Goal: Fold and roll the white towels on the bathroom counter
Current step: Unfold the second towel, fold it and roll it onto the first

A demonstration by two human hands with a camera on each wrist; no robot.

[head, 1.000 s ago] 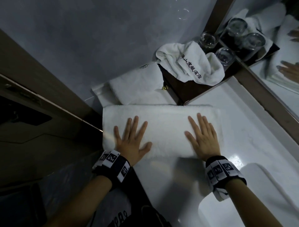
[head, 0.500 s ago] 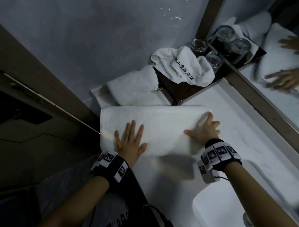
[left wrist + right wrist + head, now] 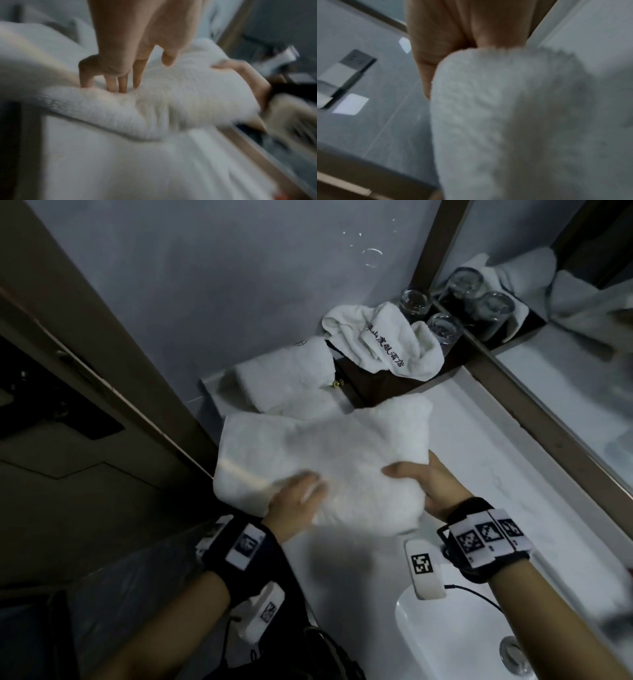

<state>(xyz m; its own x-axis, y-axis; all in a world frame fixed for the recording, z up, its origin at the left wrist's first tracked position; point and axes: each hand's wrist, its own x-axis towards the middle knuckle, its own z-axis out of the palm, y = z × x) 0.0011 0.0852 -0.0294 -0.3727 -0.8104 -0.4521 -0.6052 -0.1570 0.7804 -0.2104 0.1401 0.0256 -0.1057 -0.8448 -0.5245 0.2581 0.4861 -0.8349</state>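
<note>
A folded white towel [image 3: 325, 453] lies across the white counter [image 3: 479, 460], its right end raised off the surface. My right hand [image 3: 411, 474] grips that raised end, thumb on top and fingers hidden underneath; the right wrist view shows the towel [image 3: 505, 121] filling the frame below my palm. My left hand [image 3: 301, 491] presses on the near left part of the towel, blurred. In the left wrist view its fingers [image 3: 120, 82] point down into the towel [image 3: 171, 97], thumb held apart.
A second folded towel [image 3: 287, 374] lies behind. A crumpled lettered towel [image 3: 383, 340] sits on a dark wooden box beside two glasses [image 3: 443, 328]. A mirror [image 3: 565, 371] lines the right side. The sink basin [image 3: 462, 638] lies near right; the counter's left edge drops away.
My right hand went from lying flat on the towel to gripping its right end and lifting it toward the left. My left hand shifted toward the near edge.
</note>
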